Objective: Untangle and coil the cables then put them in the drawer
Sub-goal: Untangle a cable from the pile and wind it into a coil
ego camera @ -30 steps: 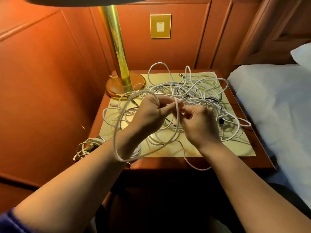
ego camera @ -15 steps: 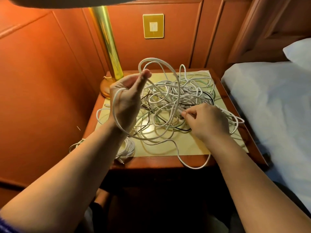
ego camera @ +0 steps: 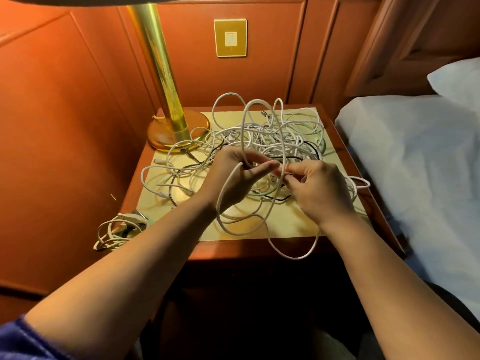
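Both hands meet above the middle of the nightstand (ego camera: 259,252). The left hand (ego camera: 233,178) has its fingers curled round a thick white cable (ego camera: 242,131), whose loops circle the hand and hang down past the wrist. The right hand (ego camera: 319,188) pinches the same cable between thumb and fingertips, just beside the left fingertips. From there the cable arches up in a tall loop and another loop droops over the nightstand's front edge.

Beneath the hands lies the tangled pile of cables (ego camera: 285,141), thin, round, mostly white with a few black strands, sprawled over the pale yellow mat (ego camera: 291,222) that covers the top. A brass lamp (ego camera: 171,126) with a round base stands at the back left corner, its base touched by stray loops. A small coiled cable bundle (ego camera: 117,229) sits off the nightstand's left front corner. Glossy reddish wood panels (ego camera: 65,113) rise behind, bearing a gold switch plate (ego camera: 230,37). A white-sheeted bed (ego camera: 415,165) adjoins the right edge.
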The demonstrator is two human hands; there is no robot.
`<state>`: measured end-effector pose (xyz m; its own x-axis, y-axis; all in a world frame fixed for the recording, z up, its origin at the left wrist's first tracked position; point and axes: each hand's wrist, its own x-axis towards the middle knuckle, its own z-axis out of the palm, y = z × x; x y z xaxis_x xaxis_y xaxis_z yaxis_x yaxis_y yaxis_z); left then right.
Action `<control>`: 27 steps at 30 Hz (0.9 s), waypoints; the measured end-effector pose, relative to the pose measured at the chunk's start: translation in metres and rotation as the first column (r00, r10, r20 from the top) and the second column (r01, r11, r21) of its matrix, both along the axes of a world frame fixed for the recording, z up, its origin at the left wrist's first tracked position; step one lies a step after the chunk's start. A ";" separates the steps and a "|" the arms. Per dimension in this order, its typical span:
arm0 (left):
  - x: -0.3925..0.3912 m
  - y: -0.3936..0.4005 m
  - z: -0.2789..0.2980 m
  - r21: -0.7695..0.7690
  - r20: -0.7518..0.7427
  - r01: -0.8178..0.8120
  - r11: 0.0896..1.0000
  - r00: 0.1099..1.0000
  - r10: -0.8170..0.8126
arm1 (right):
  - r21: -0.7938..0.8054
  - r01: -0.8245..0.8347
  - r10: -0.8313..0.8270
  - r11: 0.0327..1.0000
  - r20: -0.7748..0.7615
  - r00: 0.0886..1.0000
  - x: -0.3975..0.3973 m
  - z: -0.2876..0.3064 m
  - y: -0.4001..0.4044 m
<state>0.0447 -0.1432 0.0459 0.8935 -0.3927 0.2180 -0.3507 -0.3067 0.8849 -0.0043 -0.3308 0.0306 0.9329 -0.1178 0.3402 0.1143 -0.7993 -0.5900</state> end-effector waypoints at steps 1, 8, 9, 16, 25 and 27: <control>0.000 -0.001 0.001 0.019 0.022 0.000 1.000 1.000 0.000 | -0.013 0.000 0.000 1.000 -0.024 1.000 -0.001 0.000 -0.001; -0.003 0.000 0.018 -0.133 -0.023 0.059 0.989 0.998 -0.063 | -0.065 0.127 -0.131 0.990 -0.056 0.990 0.000 -0.003 -0.005; -0.004 0.001 0.020 -0.155 -0.022 0.055 0.986 0.998 -0.060 | -0.069 0.146 -0.149 0.987 -0.049 0.988 0.000 -0.003 -0.005; 0.001 0.016 0.040 -0.318 0.074 -0.099 0.943 0.989 0.128 | -0.046 0.206 -0.208 0.977 -0.053 0.977 0.004 -0.003 -0.009; 0.001 0.015 0.035 -0.194 0.140 -0.139 0.971 0.976 0.168 | 0.067 0.079 -0.085 0.995 0.091 0.992 0.002 -0.009 -0.006; -0.001 0.009 0.024 -0.067 0.159 -0.070 0.995 0.984 0.080 | 0.099 0.039 -0.050 0.994 0.110 0.993 0.001 -0.009 -0.006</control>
<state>0.0435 -0.1347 0.0699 0.8711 -0.3073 0.3831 -0.4684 -0.2853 0.8362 -0.0033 -0.3371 0.0215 0.8828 -0.1956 0.4272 0.1494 -0.7452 -0.6499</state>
